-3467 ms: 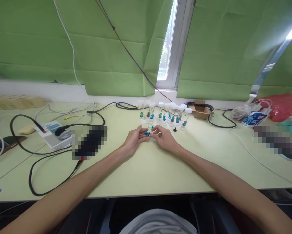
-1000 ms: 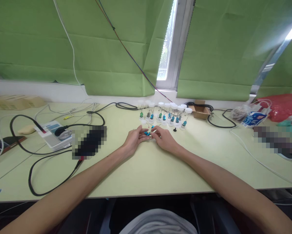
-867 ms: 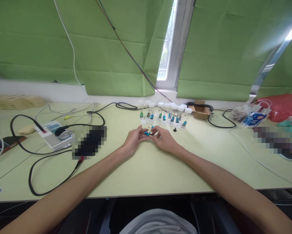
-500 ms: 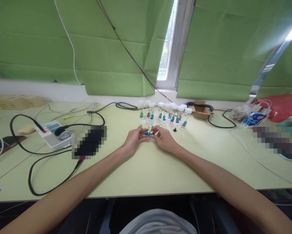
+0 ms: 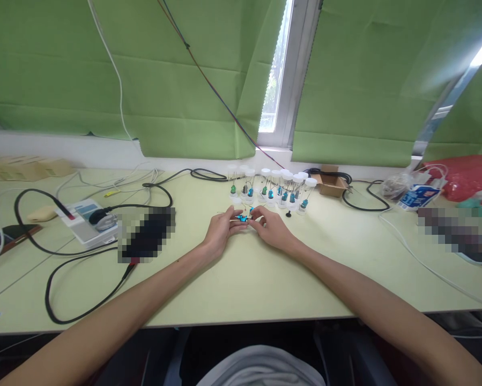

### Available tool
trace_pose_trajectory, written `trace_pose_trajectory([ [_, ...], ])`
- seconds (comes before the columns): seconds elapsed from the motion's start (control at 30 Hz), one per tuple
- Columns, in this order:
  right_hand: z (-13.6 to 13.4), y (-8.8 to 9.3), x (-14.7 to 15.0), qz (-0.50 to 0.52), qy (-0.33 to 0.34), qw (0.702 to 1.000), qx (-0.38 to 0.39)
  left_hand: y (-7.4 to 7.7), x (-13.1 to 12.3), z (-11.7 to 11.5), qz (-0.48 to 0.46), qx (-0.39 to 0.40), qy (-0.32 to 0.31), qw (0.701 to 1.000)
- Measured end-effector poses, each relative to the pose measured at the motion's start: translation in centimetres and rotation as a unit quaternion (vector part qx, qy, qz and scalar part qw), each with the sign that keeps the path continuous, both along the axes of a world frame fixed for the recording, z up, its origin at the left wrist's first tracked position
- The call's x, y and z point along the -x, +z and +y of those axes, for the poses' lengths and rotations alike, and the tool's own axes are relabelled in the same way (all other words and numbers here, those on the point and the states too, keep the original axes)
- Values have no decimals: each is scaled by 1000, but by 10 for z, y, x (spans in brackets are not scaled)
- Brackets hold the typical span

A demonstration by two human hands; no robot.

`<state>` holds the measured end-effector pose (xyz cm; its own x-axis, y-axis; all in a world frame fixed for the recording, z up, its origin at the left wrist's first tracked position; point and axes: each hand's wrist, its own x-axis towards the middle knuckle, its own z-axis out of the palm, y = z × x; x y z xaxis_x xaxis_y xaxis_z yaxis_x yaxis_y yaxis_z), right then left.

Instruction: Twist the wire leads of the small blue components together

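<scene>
- Well, the small blue part sits just above the tabletop, between the two hands, out in front of the person and a little short of the row of vials.
- Thin wire leads seem to stick out of it, though they are too fine to follow from where I stand.
- The left hand has its fingers pressed together on the part from the left side, its heel resting on the tabletop.
- The right hand meets it from the other side, fingers pinched at the part's right end or its lead; I cannot tell which.
- To my eye, the work in hand is fine fiddling with this one piece, held by both hands at once.
- Any further handling calls for a light, steady pinch, since the piece is tiny and its leads would bend easily.
- Just behind stands the row of clear vials with white caps, each holding a small blue or green piece.
- A small black bit lies near the right hand.
- Farther out are a cardboard box, a black cable and a white device.
</scene>
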<state>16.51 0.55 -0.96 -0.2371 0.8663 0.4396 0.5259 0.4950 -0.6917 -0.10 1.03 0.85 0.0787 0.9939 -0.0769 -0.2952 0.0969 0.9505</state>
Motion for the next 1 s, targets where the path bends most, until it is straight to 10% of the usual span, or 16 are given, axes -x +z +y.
trace_pose_trajectory([
  [1.0, 6, -4, -1, 93, 19, 993, 66, -1, 2, 0, 35, -23, -31, 999],
])
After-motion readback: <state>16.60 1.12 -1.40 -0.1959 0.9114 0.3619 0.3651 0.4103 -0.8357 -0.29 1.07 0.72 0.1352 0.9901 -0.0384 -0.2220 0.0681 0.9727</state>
